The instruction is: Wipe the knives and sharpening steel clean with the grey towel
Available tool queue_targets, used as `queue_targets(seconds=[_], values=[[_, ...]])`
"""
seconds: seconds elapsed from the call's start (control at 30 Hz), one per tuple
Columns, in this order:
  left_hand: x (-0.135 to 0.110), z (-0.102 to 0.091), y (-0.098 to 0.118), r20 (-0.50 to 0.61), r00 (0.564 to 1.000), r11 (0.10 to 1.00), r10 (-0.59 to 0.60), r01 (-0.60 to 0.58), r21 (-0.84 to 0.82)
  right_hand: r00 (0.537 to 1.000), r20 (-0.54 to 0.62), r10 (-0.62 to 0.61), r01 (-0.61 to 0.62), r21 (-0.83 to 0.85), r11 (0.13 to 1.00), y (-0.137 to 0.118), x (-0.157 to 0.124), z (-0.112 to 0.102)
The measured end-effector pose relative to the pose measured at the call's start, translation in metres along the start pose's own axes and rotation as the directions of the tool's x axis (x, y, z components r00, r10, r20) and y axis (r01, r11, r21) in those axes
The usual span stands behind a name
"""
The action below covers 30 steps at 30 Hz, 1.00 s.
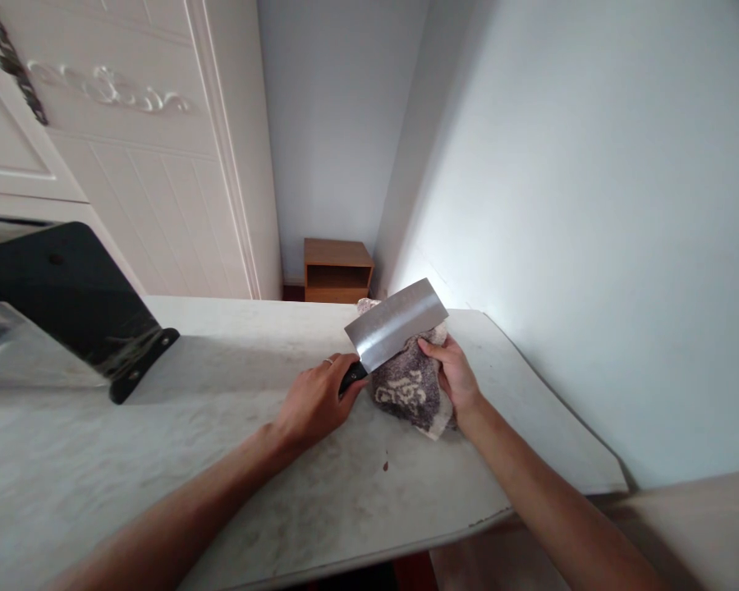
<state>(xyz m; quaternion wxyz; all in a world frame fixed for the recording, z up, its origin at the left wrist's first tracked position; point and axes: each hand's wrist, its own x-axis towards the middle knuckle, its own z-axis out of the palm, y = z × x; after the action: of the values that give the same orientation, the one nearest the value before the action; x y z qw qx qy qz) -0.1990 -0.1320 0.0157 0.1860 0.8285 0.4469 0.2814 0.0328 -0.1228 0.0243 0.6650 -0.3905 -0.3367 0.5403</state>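
A cleaver (pixel 397 322) with a wide, shiny blade and a black handle is tilted up to the right above the table. My left hand (pixel 321 392), a ring on one finger, is wrapped round its handle. Bunched against the lower edge of the blade is a grey-brown towel (pixel 403 390) with a pale pattern and a cream border. My right hand (pixel 452 373) grips the towel at its right side, thumb near the blade's lower edge. Part of the towel shows behind the blade.
The pale marbled table (pixel 240 476) has a chipped front edge and a small dark speck (pixel 385 466). A black stand-like object (pixel 80 304) stands at the left. Behind are a white wardrobe (pixel 160 189), a small wooden cabinet (pixel 337 261) and a wall (pixel 579 205) along the right.
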Motion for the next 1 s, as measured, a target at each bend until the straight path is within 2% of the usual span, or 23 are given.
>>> queue_targets(seconds=[0.17,0.33,0.43,0.57,0.7,0.9,0.97,1.0], values=[[0.002,-0.008,0.002,0.081,0.995,0.995,-0.06,0.053,0.087,0.995,-0.098,-0.032,0.036,0.047,0.998,-0.002,0.007,-0.005],[0.003,-0.011,0.0,0.08,0.991,0.984,-0.109,0.097,0.147,0.991,-0.134,0.001,0.014,0.106,0.994,-0.007,0.004,-0.002],[0.002,-0.01,-0.001,0.082,0.992,0.987,-0.098,0.086,0.134,0.997,-0.077,0.007,0.002,0.119,0.993,-0.014,-0.002,0.003],[0.0,-0.008,0.003,0.149,0.987,0.988,-0.053,0.031,0.149,0.997,0.076,0.029,-0.031,0.029,0.999,-0.021,-0.015,0.012],[-0.004,-0.008,0.01,0.192,0.981,0.989,-0.032,0.003,0.148,0.971,0.196,0.138,-0.135,-0.031,0.99,-0.021,-0.027,0.019],[-0.007,-0.004,0.014,0.138,0.989,0.995,-0.058,0.045,0.093,0.879,0.336,0.338,-0.345,-0.041,0.938,-0.014,-0.032,0.016],[-0.007,-0.001,0.011,0.099,0.993,0.997,-0.064,0.059,0.055,0.875,0.336,0.349,-0.359,-0.036,0.933,-0.011,-0.032,0.015],[-0.007,0.0,0.009,0.078,0.995,0.997,-0.069,0.066,0.034,0.888,0.321,0.331,-0.343,-0.021,0.939,-0.01,-0.031,0.015]])
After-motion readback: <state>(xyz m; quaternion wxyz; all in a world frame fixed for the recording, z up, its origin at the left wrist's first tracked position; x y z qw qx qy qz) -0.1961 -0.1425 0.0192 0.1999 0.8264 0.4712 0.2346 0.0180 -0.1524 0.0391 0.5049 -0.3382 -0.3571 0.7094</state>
